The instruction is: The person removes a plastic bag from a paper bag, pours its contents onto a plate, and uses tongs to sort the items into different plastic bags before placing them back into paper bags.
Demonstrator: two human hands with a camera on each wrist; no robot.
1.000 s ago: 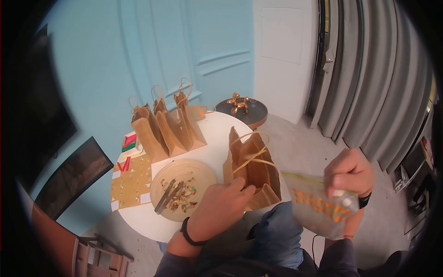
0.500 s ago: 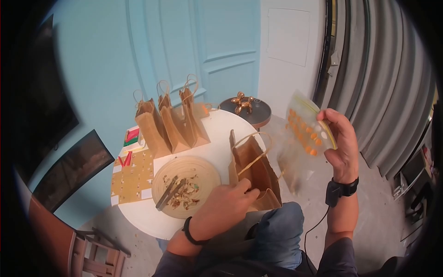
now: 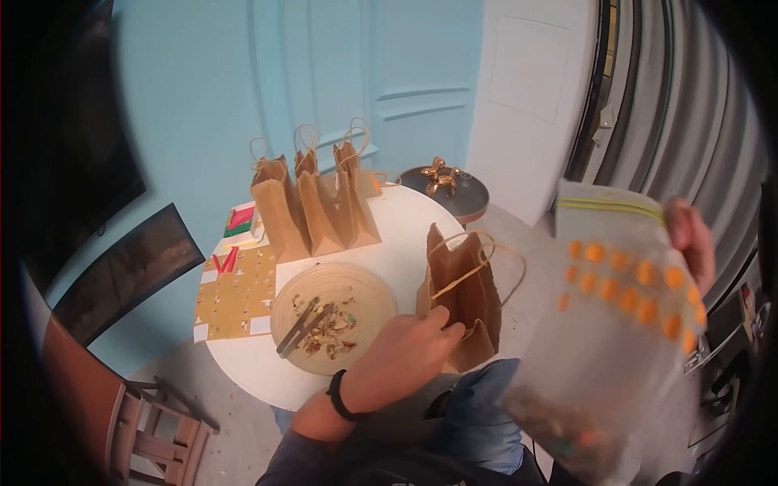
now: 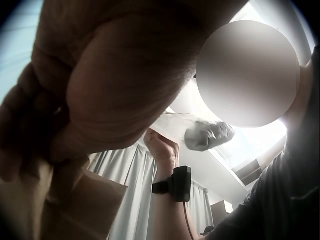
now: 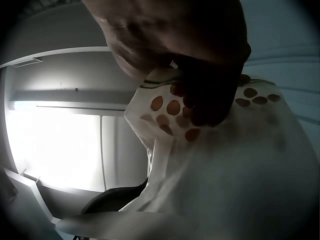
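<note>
My right hand (image 3: 690, 243) grips the top corner of a clear zip-lock bag (image 3: 604, 356) with a yellow seal strip and rows of orange dots. Brown bits lie in its bottom. In the right wrist view, the bag's dotted film (image 5: 240, 155) hangs below my fingers. My left hand (image 3: 405, 356) pinches the near rim of a brown paper bag (image 3: 474, 350), which stands upright with its mouth open and handles up at the table's right edge. Seen from the left wrist, that paper bag's rim (image 4: 100, 202) is under my left hand.
A round wooden plate (image 3: 381, 304) bears metal tongs (image 3: 306, 328) and scraps. Behind it stand three paper bags (image 3: 279, 215) in a row. Patterned paper (image 3: 239, 304) with red pieces (image 3: 227, 261) lies at left. A dark side table (image 3: 466, 202) holds a copper balloon-dog figure (image 3: 442, 178).
The zip-lock bag was raised to the right, turned, and now hangs upright closer to the camera in my right hand. My left hand stays at the paper bag's rim. The view has shifted slightly.
</note>
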